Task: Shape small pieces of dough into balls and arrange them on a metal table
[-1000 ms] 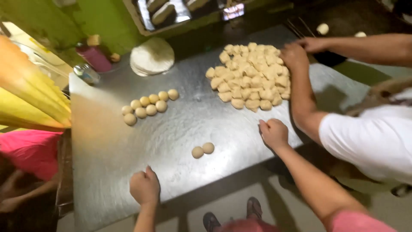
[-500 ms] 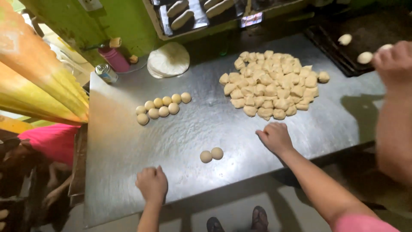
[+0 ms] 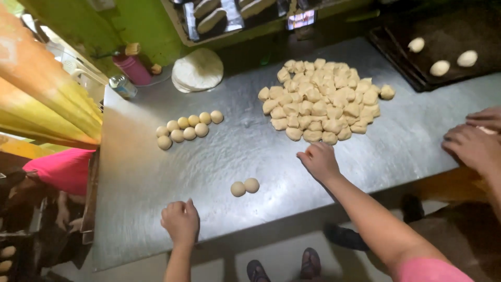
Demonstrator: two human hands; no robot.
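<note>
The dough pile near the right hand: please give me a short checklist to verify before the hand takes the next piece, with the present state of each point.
1. Right hand is close to the dough pile: ok, its fingers lie just below the pile's near edge.
2. Right hand is free: cannot tell, the palm faces down.
3. Left hand is free: cannot tell, it rests curled at the table edge.
4. Finished pair of balls lies apart from both hands: ok.
5. Row of rolled balls is out of the way: ok, far left.
6. Another person's hands are away from the pile: ok, at the right edge.
</note>
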